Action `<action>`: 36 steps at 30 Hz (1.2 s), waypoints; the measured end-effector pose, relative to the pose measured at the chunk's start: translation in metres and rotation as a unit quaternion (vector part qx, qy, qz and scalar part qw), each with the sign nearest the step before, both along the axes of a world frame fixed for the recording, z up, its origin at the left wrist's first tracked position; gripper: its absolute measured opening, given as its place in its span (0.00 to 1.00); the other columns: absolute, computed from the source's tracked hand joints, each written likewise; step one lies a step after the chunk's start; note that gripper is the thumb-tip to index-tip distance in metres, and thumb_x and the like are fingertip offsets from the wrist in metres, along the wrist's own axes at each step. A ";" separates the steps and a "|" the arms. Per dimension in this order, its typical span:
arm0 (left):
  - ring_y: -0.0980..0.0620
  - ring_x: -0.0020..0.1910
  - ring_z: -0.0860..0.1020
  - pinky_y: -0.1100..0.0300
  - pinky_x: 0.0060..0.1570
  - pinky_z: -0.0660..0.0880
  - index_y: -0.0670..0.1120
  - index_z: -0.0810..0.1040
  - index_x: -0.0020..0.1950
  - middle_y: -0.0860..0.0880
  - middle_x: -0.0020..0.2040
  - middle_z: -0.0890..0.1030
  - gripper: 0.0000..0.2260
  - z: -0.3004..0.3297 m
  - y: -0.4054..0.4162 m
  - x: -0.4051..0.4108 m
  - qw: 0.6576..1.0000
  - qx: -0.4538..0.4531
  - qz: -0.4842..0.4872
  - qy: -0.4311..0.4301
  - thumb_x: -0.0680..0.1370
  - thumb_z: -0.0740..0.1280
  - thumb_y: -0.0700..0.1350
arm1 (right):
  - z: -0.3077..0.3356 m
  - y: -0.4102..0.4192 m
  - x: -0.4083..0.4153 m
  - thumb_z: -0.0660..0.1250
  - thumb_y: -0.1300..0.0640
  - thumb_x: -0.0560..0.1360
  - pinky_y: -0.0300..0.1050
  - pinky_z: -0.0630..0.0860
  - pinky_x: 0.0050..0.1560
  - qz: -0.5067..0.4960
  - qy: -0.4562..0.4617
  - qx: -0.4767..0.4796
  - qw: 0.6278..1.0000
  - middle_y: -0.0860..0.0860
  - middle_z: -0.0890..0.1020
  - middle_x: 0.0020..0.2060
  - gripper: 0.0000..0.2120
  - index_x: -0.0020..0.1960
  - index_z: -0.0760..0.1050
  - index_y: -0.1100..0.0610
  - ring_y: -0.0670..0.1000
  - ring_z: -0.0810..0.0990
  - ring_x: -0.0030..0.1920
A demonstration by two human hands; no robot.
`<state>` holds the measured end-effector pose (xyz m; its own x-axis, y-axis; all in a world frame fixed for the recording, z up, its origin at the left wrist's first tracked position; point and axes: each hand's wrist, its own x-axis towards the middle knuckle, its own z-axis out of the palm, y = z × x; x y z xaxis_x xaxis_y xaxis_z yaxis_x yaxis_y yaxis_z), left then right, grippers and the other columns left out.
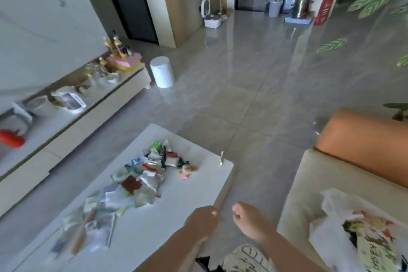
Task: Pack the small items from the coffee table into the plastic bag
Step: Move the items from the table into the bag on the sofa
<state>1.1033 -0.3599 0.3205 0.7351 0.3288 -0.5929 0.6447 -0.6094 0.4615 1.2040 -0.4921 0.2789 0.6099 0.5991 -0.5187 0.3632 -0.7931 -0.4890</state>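
Both hands by white table, grey tile floor.

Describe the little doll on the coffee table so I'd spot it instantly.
Start at the white coffee table in the lower middle, with its strip of mixed packets. At the far right of that strip, a little apart from it, lies the doll. It is the only rounded figure, tan with pink below, beside flat wrappers.
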 end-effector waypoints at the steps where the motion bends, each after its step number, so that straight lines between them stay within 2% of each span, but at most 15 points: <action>1: 0.53 0.67 0.71 0.63 0.65 0.66 0.49 0.72 0.68 0.50 0.68 0.73 0.16 0.000 0.017 -0.022 1.000 0.002 0.023 -0.003 0.81 0.57 0.46 | 0.003 0.019 -0.015 0.56 0.54 0.80 0.39 0.69 0.60 0.016 0.002 0.000 1.000 0.52 0.77 0.63 0.16 0.65 0.71 0.56 0.50 0.74 0.63; 8: 0.53 0.62 0.75 0.65 0.59 0.70 0.52 0.75 0.65 0.51 0.64 0.76 0.15 -0.007 0.109 -0.180 0.983 -0.012 0.186 0.003 0.79 0.60 0.47 | 0.012 0.138 -0.130 0.55 0.56 0.81 0.42 0.71 0.59 0.153 -0.003 -0.013 0.988 0.52 0.77 0.61 0.14 0.64 0.70 0.57 0.51 0.75 0.62; 13: 0.47 0.58 0.78 0.63 0.54 0.74 0.50 0.77 0.61 0.47 0.61 0.79 0.14 -0.025 0.155 -0.285 0.946 -0.046 0.320 0.016 0.77 0.60 0.44 | 0.009 0.205 -0.206 0.55 0.56 0.80 0.41 0.71 0.57 0.236 0.002 -0.025 0.971 0.52 0.78 0.61 0.14 0.63 0.71 0.57 0.51 0.76 0.61; 16: 0.41 0.56 0.79 0.59 0.51 0.76 0.45 0.78 0.59 0.42 0.53 0.81 0.12 -0.036 0.171 -0.337 0.922 -0.053 0.382 0.011 0.77 0.62 0.42 | 0.008 0.239 -0.244 0.56 0.56 0.79 0.42 0.72 0.56 0.274 0.015 -0.042 0.961 0.52 0.78 0.59 0.13 0.61 0.72 0.57 0.52 0.76 0.60; 18: 0.43 0.55 0.80 0.60 0.51 0.75 0.47 0.78 0.59 0.44 0.52 0.82 0.12 -0.042 0.178 -0.364 0.912 -0.056 0.407 0.022 0.77 0.62 0.44 | 0.008 0.260 -0.264 0.56 0.56 0.78 0.41 0.72 0.55 0.297 0.023 -0.049 0.953 0.52 0.79 0.58 0.13 0.60 0.72 0.58 0.51 0.76 0.59; 22: 0.49 0.54 0.80 0.62 0.53 0.75 0.53 0.77 0.60 0.49 0.56 0.82 0.13 -0.053 0.193 -0.395 0.892 -0.057 0.446 0.044 0.77 0.61 0.48 | 0.001 0.300 -0.293 0.58 0.56 0.78 0.39 0.70 0.52 0.344 0.020 -0.048 0.937 0.52 0.79 0.58 0.13 0.59 0.73 0.58 0.51 0.76 0.60; 27: 0.52 0.58 0.78 0.64 0.55 0.73 0.54 0.75 0.63 0.52 0.59 0.80 0.14 -0.070 0.220 -0.408 0.865 -0.058 0.495 0.051 0.78 0.60 0.48 | -0.019 0.354 -0.311 0.57 0.56 0.78 0.41 0.72 0.55 0.396 0.020 -0.056 0.916 0.53 0.79 0.58 0.12 0.60 0.73 0.57 0.52 0.76 0.59; 36: 0.52 0.57 0.78 0.64 0.52 0.73 0.55 0.73 0.64 0.52 0.59 0.79 0.14 -0.141 0.295 -0.411 0.824 -0.021 0.564 0.047 0.79 0.58 0.49 | -0.110 0.449 -0.315 0.57 0.56 0.79 0.40 0.71 0.56 0.454 0.010 -0.056 0.889 0.52 0.78 0.59 0.13 0.60 0.73 0.56 0.52 0.76 0.59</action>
<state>0.6923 -0.0652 0.1798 -0.0730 0.7499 -0.6575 0.8243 0.4165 0.3835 0.8886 -0.0426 0.1687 -0.1087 0.7844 -0.6107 0.8707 -0.2213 -0.4392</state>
